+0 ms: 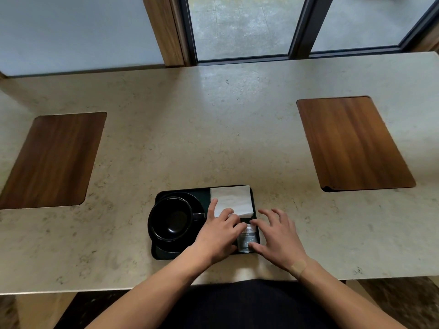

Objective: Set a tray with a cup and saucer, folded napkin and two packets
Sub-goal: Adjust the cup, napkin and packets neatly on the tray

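- Table [213,129]: a pale stone-look top, mottled beige with a matt sheen. Two rounded-corner wood-grain insets sit flush in it, the left inset [51,160] toward the left edge and the right inset [354,143] toward the right edge.
- Tray [159,254]: a dark rectangular tray with rounded corners and a low raised rim. It lies at the middle of the table's near edge, long side parallel to that edge.
- Saucer [199,203]: black, round and glossy, filling the tray's left half.
- Cup [169,218]: black, round and wide-mouthed, upright on the saucer, with a smooth empty interior. Its handle [198,216] points right, toward the left hand.
- Napkin [231,200]: white folded paper, roughly square with a faint embossed texture. It lies flat in the tray's far right corner, its far edge on the rim.
- Packet [247,241]: a small flat rectangular sachet, grey-white with fine print too small to read. It lies in the tray's near right corner, just nearer than the napkin. Whether a second packet lies under or beside it cannot be told.
- Left hand [218,236]: palm down over the tray's middle. The index finger extends onto the napkin's near left edge; the other fingers are bent, their tips at the packet's far end.
- Right hand [276,233]: palm down at the tray's right edge, fingers spread and gently arched. The thumb tip touches the packet's near end and the index tip its far end; it grips nothing.
- A beige adhesive plaster [299,267] crosses the right wrist.
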Available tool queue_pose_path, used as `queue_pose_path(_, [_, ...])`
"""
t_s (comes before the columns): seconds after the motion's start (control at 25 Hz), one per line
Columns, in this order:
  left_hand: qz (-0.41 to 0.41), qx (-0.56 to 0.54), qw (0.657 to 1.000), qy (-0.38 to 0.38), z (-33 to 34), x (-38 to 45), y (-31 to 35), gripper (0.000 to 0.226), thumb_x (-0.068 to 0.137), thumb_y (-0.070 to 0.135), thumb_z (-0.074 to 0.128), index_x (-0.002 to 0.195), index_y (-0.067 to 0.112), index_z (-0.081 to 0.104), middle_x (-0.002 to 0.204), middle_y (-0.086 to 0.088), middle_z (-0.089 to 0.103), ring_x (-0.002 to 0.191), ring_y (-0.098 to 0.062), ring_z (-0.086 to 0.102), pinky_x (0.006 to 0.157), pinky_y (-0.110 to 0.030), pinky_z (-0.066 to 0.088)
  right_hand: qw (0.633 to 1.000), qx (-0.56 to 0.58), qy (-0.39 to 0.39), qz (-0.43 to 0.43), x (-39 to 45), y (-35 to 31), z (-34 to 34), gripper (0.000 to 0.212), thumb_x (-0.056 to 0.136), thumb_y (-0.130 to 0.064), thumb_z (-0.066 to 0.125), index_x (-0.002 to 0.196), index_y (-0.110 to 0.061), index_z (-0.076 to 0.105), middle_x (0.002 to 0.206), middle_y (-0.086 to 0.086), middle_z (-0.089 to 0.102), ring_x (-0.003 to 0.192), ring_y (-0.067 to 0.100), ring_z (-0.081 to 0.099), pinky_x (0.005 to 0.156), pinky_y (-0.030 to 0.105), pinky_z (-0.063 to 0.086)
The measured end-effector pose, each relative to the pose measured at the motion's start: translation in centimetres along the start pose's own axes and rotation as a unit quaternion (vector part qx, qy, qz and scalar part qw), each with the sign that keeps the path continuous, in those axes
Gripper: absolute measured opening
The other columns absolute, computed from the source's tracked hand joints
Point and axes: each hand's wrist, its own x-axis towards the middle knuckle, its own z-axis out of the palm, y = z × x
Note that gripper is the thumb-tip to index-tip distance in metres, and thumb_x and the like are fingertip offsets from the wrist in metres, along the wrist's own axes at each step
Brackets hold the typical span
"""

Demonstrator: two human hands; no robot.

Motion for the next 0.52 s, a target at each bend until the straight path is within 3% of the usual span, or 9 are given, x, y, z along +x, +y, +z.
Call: queue_pose_path(0.52, [0.006,-0.04,0.999,0.027,0.08,0.27,-0.1,0.05,0.085,0.032,0.06,0.132,0.02,0.049,0.126,-0.002,0.058,0.13,-0.026,0.041,0.106,-0.06,-0.018,1.0,0.003,-0.012,0.008,0.22,-0.13,-0.09,0.061,0.076,-0.064,0.053,0.131,-0.038,0.044,0.151,-0.004,0.031,0.14,0.025,0.015,0.11,0.045,0.023])
